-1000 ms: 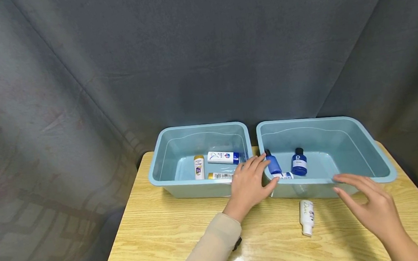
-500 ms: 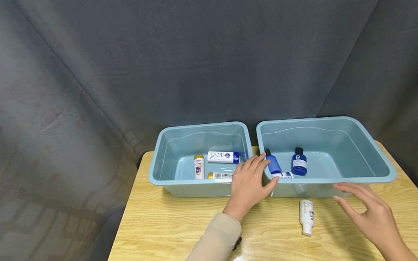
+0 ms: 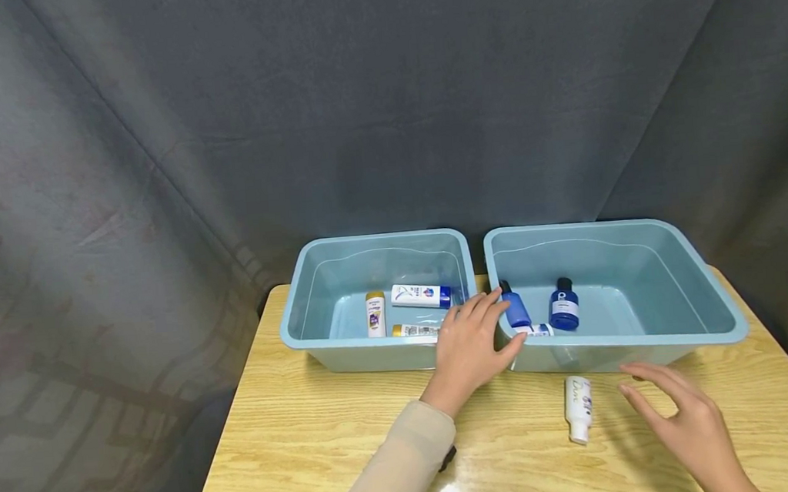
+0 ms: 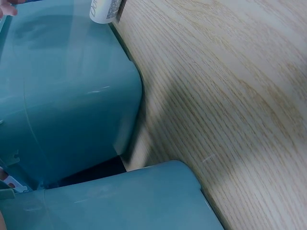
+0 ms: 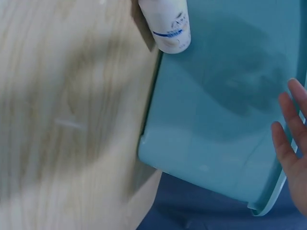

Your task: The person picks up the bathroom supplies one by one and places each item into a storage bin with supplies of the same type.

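i see the right hand [image 3: 685, 420] hovering over the surface [image 3: 326, 444], fingers apart and relaxed, holding nothing, just beside the white bottle [image 3: 577, 409]. the bottle lies on its side in front of the right tub [image 3: 720, 328], near its front wall but apart from it in the head view.

the left hand [image 3: 468, 348] rests where the left tub [image 3: 297, 338] and the right tub meet, fingers straight over the rims, thumb against the right tub's front; nothing is clamped in it.

risks, as i judge them:
- the lying bottle is round, so a sideways brush from the fingers could roll it along the surface, possibly towards the near edge.
- pressure from the left hand could shift either tub.
- a bottle dropped into the right tub could topple the upright blue one [image 3: 563, 306].

count:
- tubs: two.
- bottles in left tub: three, all pale.
- bottles in right tub: two blue, plus one pale item half hidden behind the front wall.
- bottles on the surface: one.
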Demonstrator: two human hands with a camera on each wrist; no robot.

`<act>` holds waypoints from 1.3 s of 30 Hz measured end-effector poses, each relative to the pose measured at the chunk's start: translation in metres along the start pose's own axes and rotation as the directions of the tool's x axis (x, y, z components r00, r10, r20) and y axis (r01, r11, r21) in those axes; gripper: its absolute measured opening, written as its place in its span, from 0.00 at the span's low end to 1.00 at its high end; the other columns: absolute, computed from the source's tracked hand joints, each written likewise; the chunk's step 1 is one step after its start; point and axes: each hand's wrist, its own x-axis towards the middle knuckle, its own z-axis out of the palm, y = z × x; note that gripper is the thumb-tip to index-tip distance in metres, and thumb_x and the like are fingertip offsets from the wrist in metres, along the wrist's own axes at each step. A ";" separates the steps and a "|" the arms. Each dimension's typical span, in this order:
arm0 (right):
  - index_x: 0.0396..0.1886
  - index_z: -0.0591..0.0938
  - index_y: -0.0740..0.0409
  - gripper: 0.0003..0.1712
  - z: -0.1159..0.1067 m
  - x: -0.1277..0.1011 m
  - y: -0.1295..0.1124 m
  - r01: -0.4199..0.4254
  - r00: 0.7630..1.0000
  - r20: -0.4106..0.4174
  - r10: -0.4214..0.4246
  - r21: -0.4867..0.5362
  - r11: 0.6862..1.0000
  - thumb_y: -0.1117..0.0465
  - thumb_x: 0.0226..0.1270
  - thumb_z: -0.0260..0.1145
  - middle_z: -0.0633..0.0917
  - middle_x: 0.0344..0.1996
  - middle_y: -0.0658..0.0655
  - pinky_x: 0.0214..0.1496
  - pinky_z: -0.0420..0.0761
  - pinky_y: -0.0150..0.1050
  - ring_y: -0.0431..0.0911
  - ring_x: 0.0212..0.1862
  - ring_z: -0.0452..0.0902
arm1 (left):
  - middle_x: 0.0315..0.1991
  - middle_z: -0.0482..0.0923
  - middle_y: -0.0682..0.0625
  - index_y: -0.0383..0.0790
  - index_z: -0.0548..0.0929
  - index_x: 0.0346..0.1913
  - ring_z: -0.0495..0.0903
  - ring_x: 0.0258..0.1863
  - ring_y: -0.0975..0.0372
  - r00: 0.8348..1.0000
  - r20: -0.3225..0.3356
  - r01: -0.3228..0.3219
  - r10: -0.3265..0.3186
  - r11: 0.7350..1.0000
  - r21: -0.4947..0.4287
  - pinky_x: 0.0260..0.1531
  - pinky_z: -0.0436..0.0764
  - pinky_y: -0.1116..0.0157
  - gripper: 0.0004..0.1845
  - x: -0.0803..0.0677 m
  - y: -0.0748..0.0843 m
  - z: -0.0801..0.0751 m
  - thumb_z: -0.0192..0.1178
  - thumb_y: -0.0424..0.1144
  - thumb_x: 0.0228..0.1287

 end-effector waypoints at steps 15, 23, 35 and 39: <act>0.43 0.88 0.61 0.21 0.018 -0.018 -0.005 -0.208 0.978 -0.051 0.204 -0.079 0.975 0.75 0.46 0.77 0.82 0.38 0.39 0.45 0.64 0.16 0.20 0.43 0.67 | 0.72 0.65 0.62 0.61 0.75 0.67 0.67 0.67 0.65 1.000 -0.014 -0.004 0.004 1.000 0.008 0.62 0.71 0.60 0.32 0.000 0.000 0.001 0.41 0.71 0.68; 0.47 0.87 0.58 0.17 0.027 -0.025 -0.008 -0.330 0.943 0.011 0.332 -0.092 0.939 0.68 0.56 0.76 0.86 0.40 0.59 0.42 0.69 0.23 0.16 0.41 0.64 | 0.72 0.64 0.63 0.61 0.75 0.67 0.67 0.67 0.65 1.000 -0.015 -0.002 0.002 1.000 0.010 0.62 0.71 0.60 0.32 -0.001 0.000 0.002 0.41 0.71 0.69; 0.51 0.86 0.58 0.18 0.037 -0.033 -0.009 -0.472 0.873 0.073 0.481 -0.117 0.874 0.59 0.61 0.74 0.87 0.45 0.62 0.37 0.70 0.21 0.14 0.38 0.63 | 0.72 0.64 0.63 0.61 0.75 0.67 0.67 0.68 0.65 1.000 -0.003 0.002 -0.002 1.000 -0.004 0.63 0.70 0.59 0.32 0.000 0.000 0.001 0.41 0.71 0.69; 0.50 0.86 0.59 0.19 0.042 -0.037 -0.009 -0.519 0.848 0.071 0.525 -0.086 0.851 0.59 0.60 0.75 0.87 0.45 0.62 0.35 0.68 0.16 0.15 0.37 0.66 | 0.72 0.64 0.63 0.60 0.75 0.67 0.67 0.67 0.65 1.000 -0.005 0.000 0.000 1.000 -0.003 0.63 0.71 0.59 0.32 0.000 0.000 0.001 0.41 0.71 0.69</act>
